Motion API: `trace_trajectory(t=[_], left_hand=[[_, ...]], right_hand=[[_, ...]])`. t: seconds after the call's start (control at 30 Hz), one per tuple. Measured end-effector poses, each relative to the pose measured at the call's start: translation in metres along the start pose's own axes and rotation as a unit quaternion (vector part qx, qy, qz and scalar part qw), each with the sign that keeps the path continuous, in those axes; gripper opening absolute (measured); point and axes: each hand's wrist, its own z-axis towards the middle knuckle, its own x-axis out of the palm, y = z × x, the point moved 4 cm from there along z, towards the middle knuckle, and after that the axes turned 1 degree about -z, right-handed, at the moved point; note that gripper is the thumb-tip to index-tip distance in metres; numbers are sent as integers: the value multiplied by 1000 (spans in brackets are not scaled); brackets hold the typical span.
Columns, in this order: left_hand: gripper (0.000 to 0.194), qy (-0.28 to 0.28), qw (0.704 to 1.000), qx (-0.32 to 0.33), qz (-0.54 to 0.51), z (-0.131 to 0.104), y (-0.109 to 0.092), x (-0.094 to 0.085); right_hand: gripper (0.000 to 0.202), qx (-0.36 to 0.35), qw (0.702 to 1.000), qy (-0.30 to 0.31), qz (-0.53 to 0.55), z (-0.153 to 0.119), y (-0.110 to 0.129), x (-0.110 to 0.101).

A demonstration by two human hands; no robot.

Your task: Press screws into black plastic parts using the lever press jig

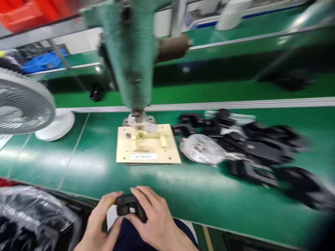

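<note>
At the front edge of the green bench, a black curved plastic part (132, 204) is held between both hands. My left hand (102, 221) pinches its left end between thumb and fingers. On the other side, my right hand (154, 216) wraps over the part's right end, with the thumb below. A small pale spot shows on the part's underside. Beyond the hands, a cream fixture plate (146, 143) with raised blocks and a white label lies beneath a green press (133, 55). The press's lower tip is over the plate's back blocks.
Several black plastic parts (261, 150) are scattered on the right, beside a clear bag of small pieces (201, 148). A white fan (26, 104) stands at left. Below it is a plastic-lined bin (39, 209) holding black parts. A metal rail (235, 104) runs behind the press.
</note>
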Motion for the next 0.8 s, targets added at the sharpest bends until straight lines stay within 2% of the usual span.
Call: trace_trajectory(t=[0.07, 0.17, 0.3, 0.5, 0.7, 0.8], left_hand=[[53, -16, 1000, 1, 16, -5, 10, -3], [57, -36, 999, -2, 8, -8, 16, 1], [58, -63, 998, 8, -18, -5, 15, 5], [59, -87, 994, 56, -39, 9, 10, -1], [53, -73, 995, 54, 42, 16, 8, -6], [53, -67, 997, 27, 37, 19, 16, -15]], right_hand=[[41, -32, 999, -15, -19, 6, -3, 0], [34, -69, 996, -23, -54, 10, -2, 3], [31, -100, 990, -44, -88, 13, 3, 1], [27, -148, 981, -85, -95, 23, 6, -6], [28, -190, 966, -99, -142, 21, -7, 3], [32, -193, 959, -117, -171, 16, -20, 9]])
